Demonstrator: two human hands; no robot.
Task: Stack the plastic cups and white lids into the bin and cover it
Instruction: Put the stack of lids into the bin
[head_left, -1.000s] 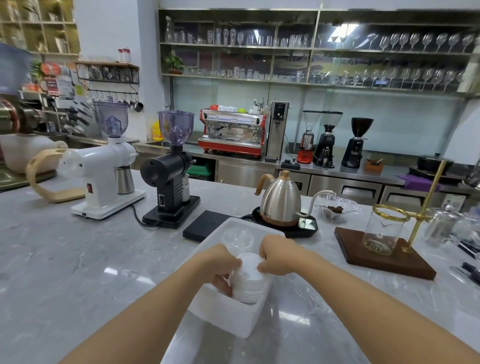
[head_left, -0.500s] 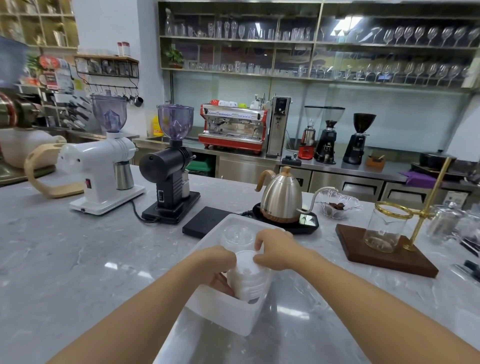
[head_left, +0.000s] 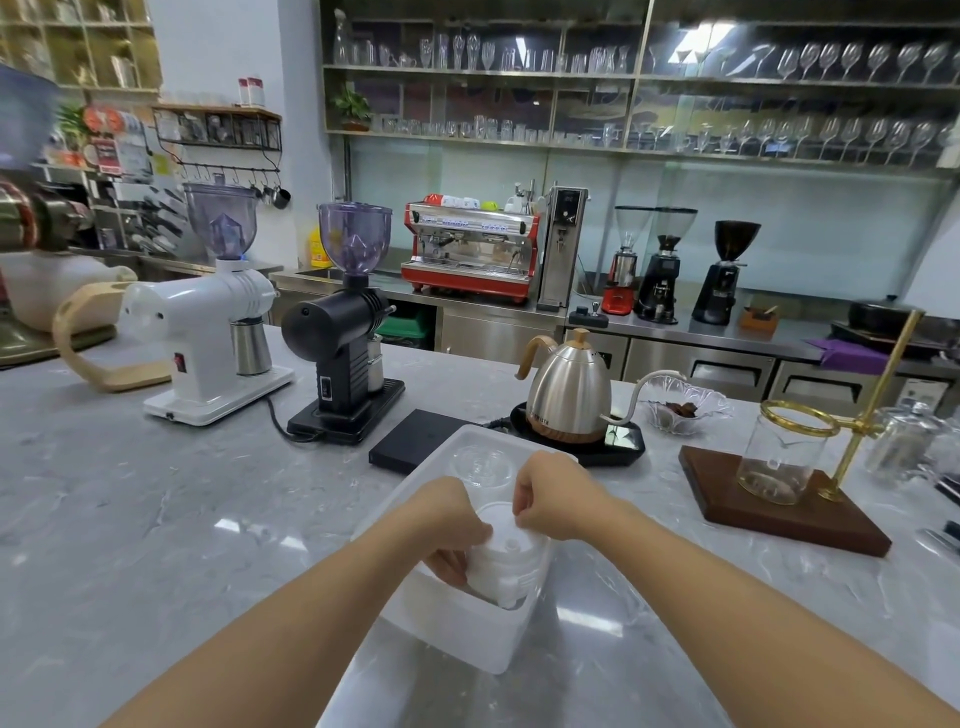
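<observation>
Since a second before, both hands, left (head_left: 451, 525) and right (head_left: 555, 498), kept gripping the lids (head_left: 506, 564), seating them deeper in the bin (head_left: 467, 631).

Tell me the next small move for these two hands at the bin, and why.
Probably lower the stack of white lids the rest of the way into the near end of the bin and let go. Both the left hand and right hand grip it, and its top still stands above the rim, with clear cups already in the far end.
</observation>
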